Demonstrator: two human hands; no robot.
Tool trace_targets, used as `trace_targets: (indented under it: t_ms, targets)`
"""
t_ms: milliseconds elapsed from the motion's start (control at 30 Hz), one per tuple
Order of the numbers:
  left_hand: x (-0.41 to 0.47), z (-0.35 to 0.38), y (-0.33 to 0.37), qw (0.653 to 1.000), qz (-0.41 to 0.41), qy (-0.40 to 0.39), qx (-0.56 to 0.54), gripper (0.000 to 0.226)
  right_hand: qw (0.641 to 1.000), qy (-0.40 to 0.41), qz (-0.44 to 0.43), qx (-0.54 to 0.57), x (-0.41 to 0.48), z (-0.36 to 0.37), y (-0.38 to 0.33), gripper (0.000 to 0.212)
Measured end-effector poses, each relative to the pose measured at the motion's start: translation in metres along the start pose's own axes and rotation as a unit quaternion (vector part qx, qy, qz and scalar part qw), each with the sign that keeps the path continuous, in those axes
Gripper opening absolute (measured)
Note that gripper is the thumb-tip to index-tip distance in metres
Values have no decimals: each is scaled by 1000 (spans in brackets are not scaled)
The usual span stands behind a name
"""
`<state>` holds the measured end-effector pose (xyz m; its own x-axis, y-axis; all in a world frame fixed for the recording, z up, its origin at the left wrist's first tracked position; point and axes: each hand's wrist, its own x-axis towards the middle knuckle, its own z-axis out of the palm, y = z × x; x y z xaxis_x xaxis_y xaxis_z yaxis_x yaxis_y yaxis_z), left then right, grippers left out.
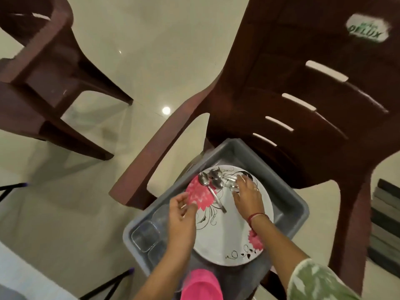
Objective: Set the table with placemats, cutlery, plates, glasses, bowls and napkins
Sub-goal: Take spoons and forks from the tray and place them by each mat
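A grey plastic tub stands on the seat of a brown plastic chair. In it lies a white plate with pink flowers and black swirls. Several steel spoons lie on the plate's far part. My right hand rests on the plate with its fingers spread over the spoon handles. My left hand hovers over the plate's left rim, fingers loosely curled, nothing in it. Clear glass bowls sit in the tub's left part, half hidden by my left arm.
The brown chair's back rises beyond the tub. A second brown chair stands at the left on a glossy cream floor. A striped mat lies at the right edge. Thin dark legs and a pale surface show at bottom left.
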<state>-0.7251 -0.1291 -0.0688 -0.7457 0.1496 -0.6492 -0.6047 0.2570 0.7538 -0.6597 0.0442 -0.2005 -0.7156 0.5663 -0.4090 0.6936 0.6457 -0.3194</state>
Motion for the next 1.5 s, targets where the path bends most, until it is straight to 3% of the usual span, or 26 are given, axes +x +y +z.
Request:
trace_targets:
  t_ms: [167,300,433,533,633,700,867,967,1000,1067,1167,1267,1333,1400,1500]
  targets:
    - [37,28,-16,999,-43,-15,10,20,989,-34,-63,-127,35,25,15,42]
    - [56,40,-37,993,-108,-20,45,15,988,-15,-77,-133,43,37,17,23]
    - [60,54,-46,988,-136,-42,56,19,996,-37,-59,-49,35,30,7,20]
    - [63,64,-45,987,-135,-76,28,34,997,0,-58,57,7,24,-8,5]
    - [64,69,-43,987,-118,-108,23,31,983,13,-89,157,-33,22,-29,7]
    - [62,65,-44,990,-118,-79,15,17,976,14,-81,203,-53,20,-42,13]
    - [62,44,-49,992,-123,16,-21,29,940,-37,-152,302,-65,13,-53,43]
    - [64,33,-38,996,-81,46,-16,31,935,50,-64,346,-54,25,-41,46]
    - [63,31,-32,996,-68,54,-27,31,940,80,-14,330,-47,30,-36,44]
    - [62,25,-17,995,-50,60,-68,30,969,63,24,238,-31,44,-28,31]
    - [62,12,-4,993,-20,49,-102,30,999,-3,-21,42,-15,61,-30,28]
    - [56,-1,5,993,-1,39,-109,29,999,-31,-31,-22,-11,71,-37,21]
    - [49,-11,13,993,4,41,-110,27,997,-61,23,34,-11,67,-43,12]
    - [39,-22,23,993,2,42,-113,23,975,-88,84,184,-19,52,-49,12]
    - [10,-44,43,990,-9,28,-141,19,941,-33,66,331,-58,13,-62,11]
